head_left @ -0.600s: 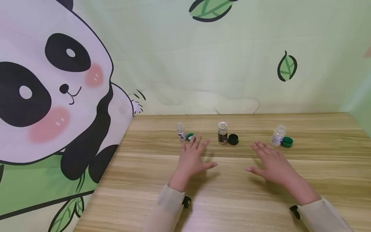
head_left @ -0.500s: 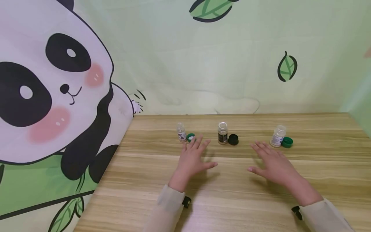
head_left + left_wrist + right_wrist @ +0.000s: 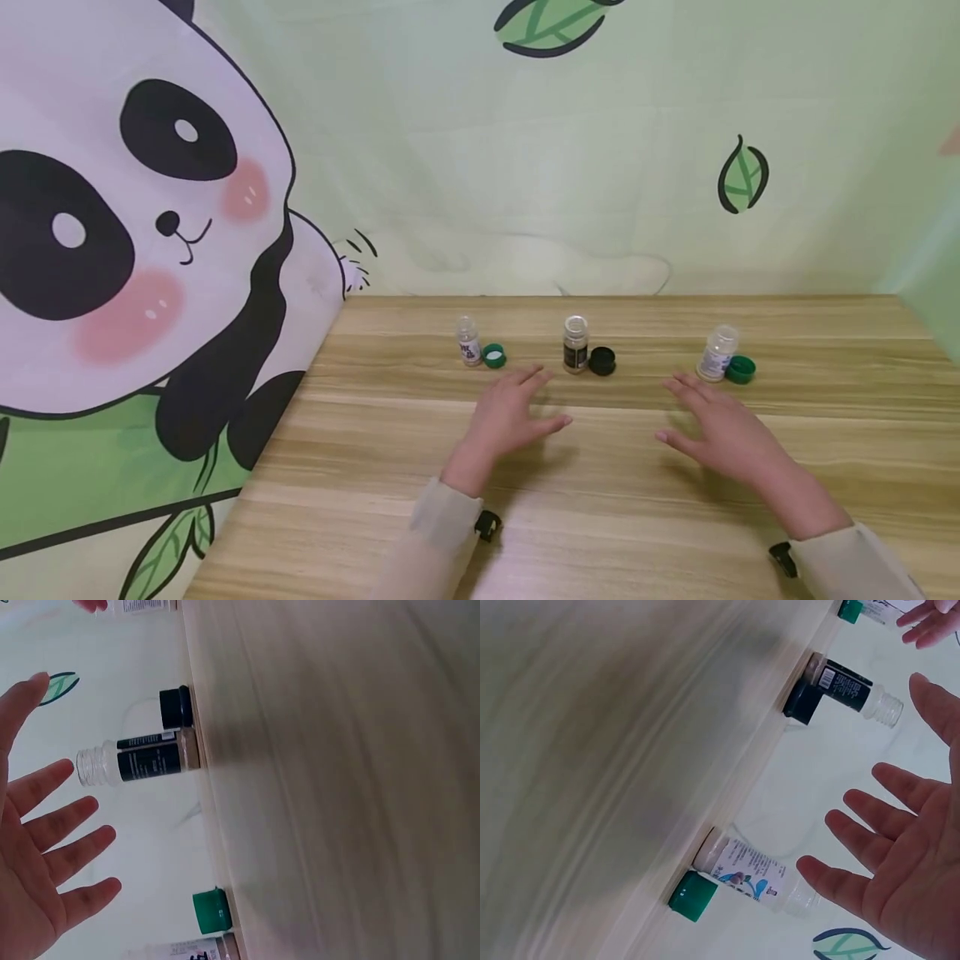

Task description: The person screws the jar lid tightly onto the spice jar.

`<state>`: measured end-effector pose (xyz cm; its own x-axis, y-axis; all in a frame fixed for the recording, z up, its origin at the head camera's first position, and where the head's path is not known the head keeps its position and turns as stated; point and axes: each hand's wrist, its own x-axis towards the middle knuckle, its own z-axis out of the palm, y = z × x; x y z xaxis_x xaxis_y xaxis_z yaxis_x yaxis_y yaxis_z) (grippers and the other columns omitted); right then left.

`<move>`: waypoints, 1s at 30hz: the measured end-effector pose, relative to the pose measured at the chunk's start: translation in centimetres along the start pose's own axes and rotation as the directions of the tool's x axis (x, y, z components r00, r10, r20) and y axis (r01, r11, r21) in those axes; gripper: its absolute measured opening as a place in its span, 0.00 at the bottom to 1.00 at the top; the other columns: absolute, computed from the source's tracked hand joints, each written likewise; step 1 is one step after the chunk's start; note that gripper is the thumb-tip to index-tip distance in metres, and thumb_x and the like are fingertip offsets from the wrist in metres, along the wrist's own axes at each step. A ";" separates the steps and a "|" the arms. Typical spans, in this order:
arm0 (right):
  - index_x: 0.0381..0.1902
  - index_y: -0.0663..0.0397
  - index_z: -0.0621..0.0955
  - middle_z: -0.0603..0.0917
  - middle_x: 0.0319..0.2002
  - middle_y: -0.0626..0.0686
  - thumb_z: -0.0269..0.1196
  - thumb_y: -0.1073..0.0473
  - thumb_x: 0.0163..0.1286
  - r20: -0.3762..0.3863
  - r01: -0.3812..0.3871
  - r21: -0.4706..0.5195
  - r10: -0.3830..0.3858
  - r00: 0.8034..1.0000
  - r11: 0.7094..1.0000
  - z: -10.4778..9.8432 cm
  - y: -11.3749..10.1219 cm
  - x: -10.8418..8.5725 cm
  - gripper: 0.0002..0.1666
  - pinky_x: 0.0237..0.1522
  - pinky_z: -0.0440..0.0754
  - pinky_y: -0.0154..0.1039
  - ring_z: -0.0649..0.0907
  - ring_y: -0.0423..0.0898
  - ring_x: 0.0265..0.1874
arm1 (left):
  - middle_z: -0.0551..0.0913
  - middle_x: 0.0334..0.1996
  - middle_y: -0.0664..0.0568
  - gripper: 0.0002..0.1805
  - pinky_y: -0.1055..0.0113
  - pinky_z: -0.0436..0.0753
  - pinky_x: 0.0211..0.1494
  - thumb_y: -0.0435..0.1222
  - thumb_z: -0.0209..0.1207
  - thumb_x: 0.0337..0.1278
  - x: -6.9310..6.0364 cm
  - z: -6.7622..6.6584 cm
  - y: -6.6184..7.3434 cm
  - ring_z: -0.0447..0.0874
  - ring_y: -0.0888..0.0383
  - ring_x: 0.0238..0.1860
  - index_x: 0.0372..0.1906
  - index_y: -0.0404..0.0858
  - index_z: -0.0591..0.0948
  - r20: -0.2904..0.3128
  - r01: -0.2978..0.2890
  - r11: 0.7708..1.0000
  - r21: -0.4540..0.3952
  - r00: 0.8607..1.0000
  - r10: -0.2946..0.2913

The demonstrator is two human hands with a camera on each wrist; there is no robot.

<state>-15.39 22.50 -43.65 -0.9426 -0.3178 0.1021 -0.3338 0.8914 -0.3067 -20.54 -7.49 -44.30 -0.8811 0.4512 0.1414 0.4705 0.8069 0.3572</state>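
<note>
Three uncapped clear bottles stand upright in a row, each with its cap lying beside it on the right. The left bottle (image 3: 468, 342) has a green cap (image 3: 494, 356) with a white inside. The middle bottle (image 3: 575, 344), black-labelled, is beside a black cap (image 3: 602, 361). A green cap (image 3: 740, 369) lies against the right bottle (image 3: 717, 353). My left hand (image 3: 504, 421), fingers spread and empty, hovers in front of the left and middle bottles. Nearer the right bottle, my right hand (image 3: 731, 433) is also empty, with its fingers extended and thumb apart.
The wooden table (image 3: 600, 517) reaches back to a pale green cloth backdrop (image 3: 450, 167) printed with leaves. A large panda picture (image 3: 90, 208) covers the left side. Each wrist carries a small black device, the left one (image 3: 487, 526) and the right one (image 3: 783, 558).
Both hands have drawn slightly back from the bottles and a little to the right. The left green cap, partly covered by fingertips before, now shows fully. The bottles have stayed in place.
</note>
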 end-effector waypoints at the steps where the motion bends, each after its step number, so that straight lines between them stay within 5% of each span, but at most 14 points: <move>1: 0.73 0.64 0.69 0.68 0.73 0.73 0.68 0.43 0.69 -0.001 -0.003 0.005 0.003 1.000 1.000 0.0 0.1 0.0 0.45 0.67 0.70 0.70 0.71 0.75 0.68 | 0.75 0.72 0.43 0.38 0.46 0.74 0.73 0.58 0.66 0.60 0.1 0.0 0.1 0.76 0.43 0.71 0.70 0.43 0.76 -0.001 -0.004 1.000 -0.012 1.000 0.004; 15: 0.70 0.65 0.72 0.76 0.68 0.72 0.68 0.46 0.69 0.001 0.003 0.061 -0.003 1.000 0.998 -0.2 1.7 -1.0 0.40 0.64 0.74 0.68 0.76 0.72 0.65 | 0.74 0.73 0.44 0.32 0.49 0.72 0.75 0.49 0.64 0.67 0.9 0.8 2.2 0.72 0.45 0.74 0.72 0.44 0.74 0.099 0.015 0.964 -0.266 0.995 0.012; 30: 0.68 0.67 0.73 0.77 0.64 0.74 0.68 0.51 0.70 -0.011 -0.049 0.104 0.050 0.999 0.993 -0.9 4.2 -3.1 0.36 0.62 0.73 0.70 0.76 0.75 0.63 | 0.74 0.74 0.49 0.33 0.55 0.71 0.77 0.48 0.62 0.70 2.0 1.5 4.4 0.72 0.49 0.74 0.76 0.45 0.70 0.127 -0.024 0.937 -0.348 0.989 0.073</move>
<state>-13.89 27.54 -44.39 -0.9582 -0.2693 0.0971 -0.2851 0.8672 -0.4082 -20.14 -2.49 -43.79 -0.8315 0.5533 0.0487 0.4457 0.6123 0.6530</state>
